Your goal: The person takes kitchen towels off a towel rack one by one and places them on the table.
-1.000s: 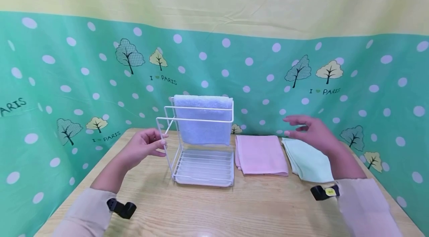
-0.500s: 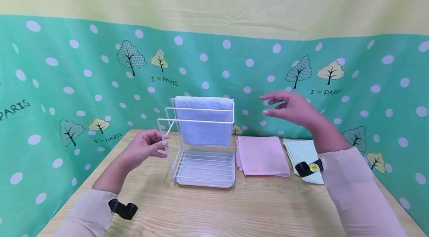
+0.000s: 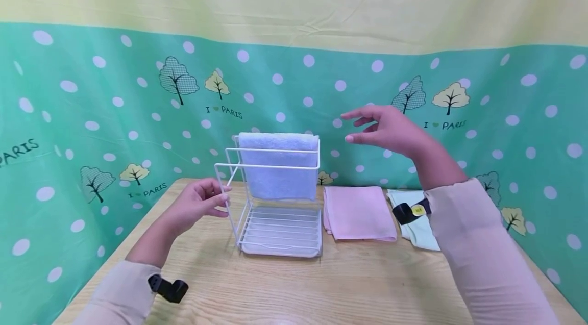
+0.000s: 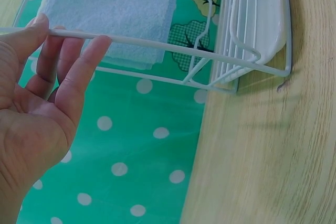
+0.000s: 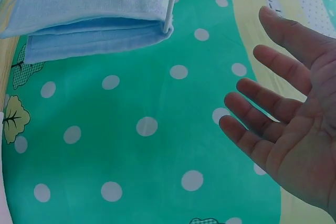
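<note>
A white wire rack with a tray at its base stands on the wooden table. Over its rear bar hangs a folded blue towel. My left hand holds the rack's front left upright, and the left wrist view shows the thumb and fingers on that white wire. My right hand is in the air, right of the towel and higher than it, fingers spread with nothing in them. In the right wrist view the towel's folded edge lies beyond the fingertips.
A folded pink cloth lies right of the rack. Farther right is a folded pale green cloth, partly hidden by the right wrist's camera. A dotted green and yellow curtain hangs behind the table.
My right hand has risen and moved left, from over the green cloth to up beside the rack. The left hand, rack and towel have stayed in place.
</note>
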### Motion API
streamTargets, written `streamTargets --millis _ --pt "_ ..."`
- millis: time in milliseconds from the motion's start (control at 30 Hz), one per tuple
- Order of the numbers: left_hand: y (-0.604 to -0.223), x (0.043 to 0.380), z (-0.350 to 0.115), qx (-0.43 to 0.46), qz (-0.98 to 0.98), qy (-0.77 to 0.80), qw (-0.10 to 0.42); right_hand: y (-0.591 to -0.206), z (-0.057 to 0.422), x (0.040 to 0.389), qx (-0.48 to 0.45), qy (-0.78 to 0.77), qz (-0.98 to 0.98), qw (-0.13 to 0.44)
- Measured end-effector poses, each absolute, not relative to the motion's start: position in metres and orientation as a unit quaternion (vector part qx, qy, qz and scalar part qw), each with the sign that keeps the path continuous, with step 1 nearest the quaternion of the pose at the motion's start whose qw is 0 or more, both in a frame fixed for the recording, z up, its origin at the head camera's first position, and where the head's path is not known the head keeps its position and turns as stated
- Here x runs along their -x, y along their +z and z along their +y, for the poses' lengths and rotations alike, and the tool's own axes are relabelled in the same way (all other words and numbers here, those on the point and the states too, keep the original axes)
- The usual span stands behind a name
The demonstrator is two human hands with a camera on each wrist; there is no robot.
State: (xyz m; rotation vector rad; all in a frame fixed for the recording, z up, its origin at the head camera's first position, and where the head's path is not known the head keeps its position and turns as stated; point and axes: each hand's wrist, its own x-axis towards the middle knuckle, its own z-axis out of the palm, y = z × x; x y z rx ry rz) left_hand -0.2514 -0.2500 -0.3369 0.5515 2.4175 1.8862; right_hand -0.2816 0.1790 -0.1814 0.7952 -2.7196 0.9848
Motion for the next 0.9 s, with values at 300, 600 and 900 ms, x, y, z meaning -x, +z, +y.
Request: streamTargets --millis 300,600,900 --pt "-0.333 0.250 -0.250 -0.180 0.779 0.600 0.007 -0.167 0.165 0.286 -0.258 0.319 -0.911 0.040" --pt "-0.337 0.252 -0.251 -0.178 0.776 0.605 0.008 -0.168 0.147 0.295 -0.263 0.341 -0.902 0.021" --pt "-0.337 0.251 -0.250 -0.181 0.779 0.601 0.007 -0.181 0.134 0.304 -0.270 0.373 -0.887 0.024"
